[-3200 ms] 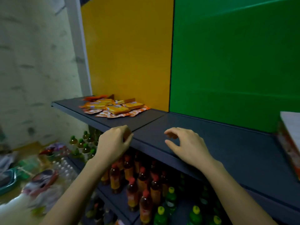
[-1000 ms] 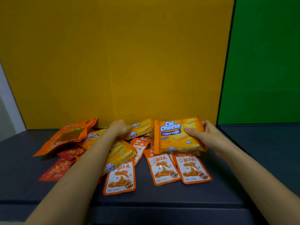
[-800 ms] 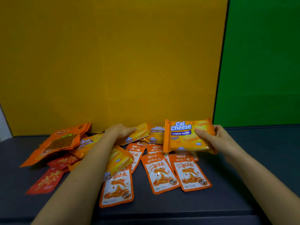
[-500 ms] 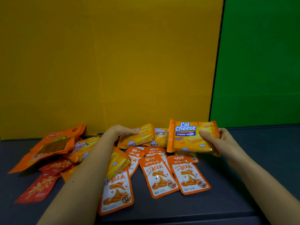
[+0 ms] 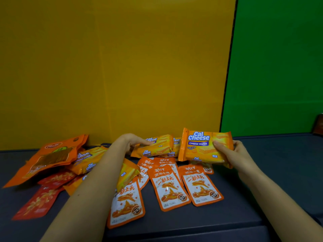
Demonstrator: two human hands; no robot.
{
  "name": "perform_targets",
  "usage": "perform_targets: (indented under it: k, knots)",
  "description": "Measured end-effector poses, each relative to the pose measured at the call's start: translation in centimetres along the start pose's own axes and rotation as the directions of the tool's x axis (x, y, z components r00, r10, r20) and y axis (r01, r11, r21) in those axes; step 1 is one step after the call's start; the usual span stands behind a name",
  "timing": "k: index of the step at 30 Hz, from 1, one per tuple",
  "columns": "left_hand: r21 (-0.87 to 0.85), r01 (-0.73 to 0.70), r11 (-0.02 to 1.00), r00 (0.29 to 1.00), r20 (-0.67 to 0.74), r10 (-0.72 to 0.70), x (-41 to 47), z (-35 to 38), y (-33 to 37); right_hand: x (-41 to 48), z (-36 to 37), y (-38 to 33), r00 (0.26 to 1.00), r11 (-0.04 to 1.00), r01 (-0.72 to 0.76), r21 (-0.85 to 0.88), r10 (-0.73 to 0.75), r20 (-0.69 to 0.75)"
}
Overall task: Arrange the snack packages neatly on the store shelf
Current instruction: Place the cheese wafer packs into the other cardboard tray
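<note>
A pile of snack packs lies on the dark shelf [image 5: 272, 173]. My right hand [image 5: 232, 154] grips a Cal Cheese wafer pack [image 5: 201, 145] by its right end, lifted and tilted upright over the pile. My left hand [image 5: 130, 142] holds a second Cal Cheese pack [image 5: 155, 147] near the back wall. Flat orange-and-white sachets [image 5: 167, 187] lie in front. More Cal Cheese packs [image 5: 87, 159], a large orange pouch [image 5: 50, 156] and red sachets [image 5: 38, 201] lie at the left.
A yellow back panel [image 5: 113, 67] stands behind the pile and a green panel [image 5: 279, 67] to its right. Bare dark shelf stretches to the right. A dark object [image 5: 319, 124] peeks in at the far right edge.
The view has shifted left, so the pile sits further right. My right hand has carried its wafer pack slightly to the right. My left hand keeps hold of the second pack.
</note>
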State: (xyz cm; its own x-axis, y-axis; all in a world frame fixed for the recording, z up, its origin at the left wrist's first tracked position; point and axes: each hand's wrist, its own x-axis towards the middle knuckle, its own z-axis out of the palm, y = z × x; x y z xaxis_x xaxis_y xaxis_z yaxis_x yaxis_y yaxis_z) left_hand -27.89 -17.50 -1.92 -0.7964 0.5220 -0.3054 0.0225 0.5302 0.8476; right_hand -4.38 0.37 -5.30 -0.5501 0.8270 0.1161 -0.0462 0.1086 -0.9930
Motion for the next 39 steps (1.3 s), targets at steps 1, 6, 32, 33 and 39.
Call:
perform_targets:
  k: [1,6,32,33,39]
  knots:
    - [-0.02,0.006,1.0,1.0,0.011,-0.006,0.0,0.1,0.0,-0.1,0.0,0.0,1.0,1.0,-0.003,0.008,0.003,-0.007]
    - [-0.11,0.031,0.993,0.999,0.048,-0.026,-0.1,-0.1,0.3,-0.8,-0.3,0.0,0.999,1.0,-0.011,0.024,0.012,-0.036]
    - [-0.416,-0.372,0.83,0.868,0.161,0.47,-11.0,20.0,13.9,-7.0,-24.3,-1.8,0.927,0.999,0.024,0.026,-0.013,-0.374]
    - [-0.428,-0.373,0.823,0.858,0.18,0.482,-11.6,22.1,14.7,-7.4,-26.4,-1.9,0.919,0.999,0.03,0.015,-0.022,-0.395]
    - [-0.478,-0.362,0.8,0.799,0.283,0.531,-15.2,34.5,18.9,-9.1,-39.5,-2.5,0.875,0.998,0.036,-0.057,-0.059,-0.48]
